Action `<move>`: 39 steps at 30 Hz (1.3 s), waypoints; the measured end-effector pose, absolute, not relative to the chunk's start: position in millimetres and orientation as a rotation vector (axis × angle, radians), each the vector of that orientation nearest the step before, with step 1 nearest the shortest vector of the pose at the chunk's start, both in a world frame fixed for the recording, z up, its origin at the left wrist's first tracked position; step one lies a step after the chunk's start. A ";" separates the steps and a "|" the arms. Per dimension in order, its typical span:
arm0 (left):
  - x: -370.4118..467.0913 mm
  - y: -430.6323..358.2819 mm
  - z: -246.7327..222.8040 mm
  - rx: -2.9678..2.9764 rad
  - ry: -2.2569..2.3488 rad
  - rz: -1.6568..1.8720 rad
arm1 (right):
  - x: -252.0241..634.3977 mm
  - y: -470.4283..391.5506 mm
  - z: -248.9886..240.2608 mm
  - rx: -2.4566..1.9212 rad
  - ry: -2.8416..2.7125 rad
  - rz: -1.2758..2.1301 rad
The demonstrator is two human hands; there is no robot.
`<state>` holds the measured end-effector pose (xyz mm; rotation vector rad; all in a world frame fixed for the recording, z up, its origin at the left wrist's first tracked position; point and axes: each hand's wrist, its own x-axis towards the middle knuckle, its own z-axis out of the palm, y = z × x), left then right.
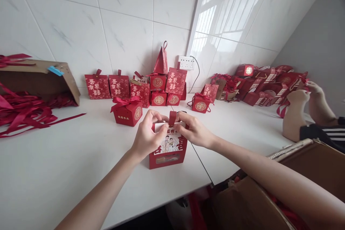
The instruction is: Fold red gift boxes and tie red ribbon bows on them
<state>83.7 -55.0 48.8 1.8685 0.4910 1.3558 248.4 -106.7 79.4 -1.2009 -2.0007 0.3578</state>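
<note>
A red gift box [167, 161] with a white printed panel showing a couple stands upright on the white table in front of me. A small window is cut near its bottom, and a dark red ribbon loop [172, 118] sticks up at its top. My left hand [152, 133] pinches the top edge from the left, thumb on the front. From the right, my right hand [192, 128] grips the same edge beside the loop. Just behind stands a red box with a ribbon bow [128, 112].
Several red boxes [97, 87] line the tiled wall, near a power strip [185, 62]. A cardboard box [72, 82] spills red ribbons [29, 111] at left. Red boxes are heaped [262, 86] at right, near another person's hands [298, 97]. Open cartons [309, 161] stand by the table's front edge.
</note>
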 end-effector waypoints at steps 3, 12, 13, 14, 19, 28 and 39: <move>83.0 -55.2 48.0 1.852 0.486 1.337 | 249.1 -105.8 78.1 -1.203 -1.985 0.351; 80.1 -53.4 42.9 1.907 0.456 1.347 | 248.4 -106.4 77.1 -1.169 -2.031 0.278; 80.5 -53.4 43.3 1.900 0.475 1.346 | 248.7 -106.2 77.3 -1.166 -2.031 0.278; 81.0 -53.7 44.1 1.889 0.494 1.342 | 249.0 -106.1 77.6 -1.166 -2.031 0.277; 81.9 -56.2 49.6 1.847 0.518 1.298 | 249.9 -106.8 80.9 -1.185 -2.045 0.322; 76.9 -38.8 34.1 1.838 0.369 1.292 | 263.2 -93.9 74.7 -1.241 -1.655 0.321; 75.6 -25.5 19.7 2.391 0.551 1.855 | 278.9 -79.9 81.6 -0.751 -1.024 0.664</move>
